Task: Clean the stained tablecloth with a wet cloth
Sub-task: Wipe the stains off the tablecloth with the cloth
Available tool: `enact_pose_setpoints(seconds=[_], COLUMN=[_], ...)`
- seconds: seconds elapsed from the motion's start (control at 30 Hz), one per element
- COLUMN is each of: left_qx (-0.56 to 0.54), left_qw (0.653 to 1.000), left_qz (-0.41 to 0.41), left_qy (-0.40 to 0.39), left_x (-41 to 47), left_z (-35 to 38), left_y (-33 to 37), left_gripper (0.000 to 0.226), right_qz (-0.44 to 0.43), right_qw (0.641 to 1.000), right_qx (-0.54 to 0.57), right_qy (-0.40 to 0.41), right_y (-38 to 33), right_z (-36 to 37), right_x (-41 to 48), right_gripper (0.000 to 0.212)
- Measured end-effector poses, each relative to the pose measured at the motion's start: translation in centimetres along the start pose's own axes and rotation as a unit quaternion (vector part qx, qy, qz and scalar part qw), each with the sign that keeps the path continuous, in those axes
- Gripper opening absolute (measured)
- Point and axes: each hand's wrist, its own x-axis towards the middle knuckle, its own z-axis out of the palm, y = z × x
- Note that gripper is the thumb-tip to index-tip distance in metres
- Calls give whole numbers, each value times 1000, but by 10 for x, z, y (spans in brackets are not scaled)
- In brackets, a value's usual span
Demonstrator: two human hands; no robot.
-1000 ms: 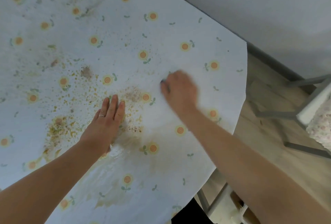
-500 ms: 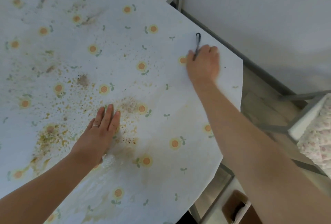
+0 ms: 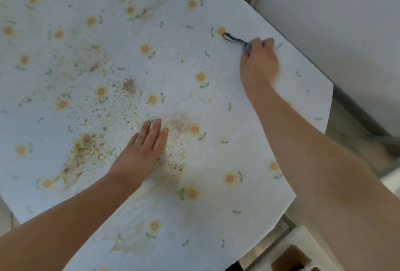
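Note:
A pale blue tablecloth (image 3: 194, 58) with orange flower prints covers the table. Brown and yellow stains and crumbs (image 3: 86, 149) spread over its left and middle. My left hand (image 3: 142, 149) lies flat on the cloth with straight fingers, a ring on one, pressing beside a brown smear. My right hand (image 3: 258, 58) is far out near the back right edge, fingers curled round a wet cloth that is almost wholly hidden under it. Only the cloth's dark hanging loop (image 3: 232, 38) sticks out to the left of the fingers.
A white wall (image 3: 335, 11) runs close behind the table's right edge. Wooden floor (image 3: 350, 128) and a grey chair frame (image 3: 389, 141) show at the right. A white stool or box (image 3: 296, 249) stands at the bottom right by the hanging cloth edge.
My right hand swept from the middle of the table out to the far right edge with the cloth, and the loop now trails to the left. My left hand stayed pressed in place.

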Motion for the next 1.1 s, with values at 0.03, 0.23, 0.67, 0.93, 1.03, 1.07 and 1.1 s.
enact_pose_setpoints(seconds=[0.03,0.23,0.67,0.93,1.03,1.07,1.1], left_qx=[0,-26,-38,-45,-38,-34,-31], left_qw=[1000,1000,999,998,999,999,999], left_qz=[-1,6,3,1,1,2,1], left_qy=[2,10,39,32,27,22,18], left_x=[0,0,3,4,4,4,4], left_z=[0,4,12,9,10,10,10], left_y=[0,-2,-5,-7,-7,-6,-6], left_gripper=[135,126,130,139,144,147,149], right_qz=[-32,-313,-194,-367,-174,-128,-102], right_qw=[999,937,979,924,985,991,994], right_qx=[19,96,51,35,16,22,31], right_qy=[-6,-126,-28,-100,-14,-11,-17], right_y=[-16,-24,-57,8,-9,-20,-33], right_z=[6,4,18,5,8,11,14], right_x=[-7,-153,-85,-157,-89,-85,-92], right_gripper=[30,18,27,10,18,20,20])
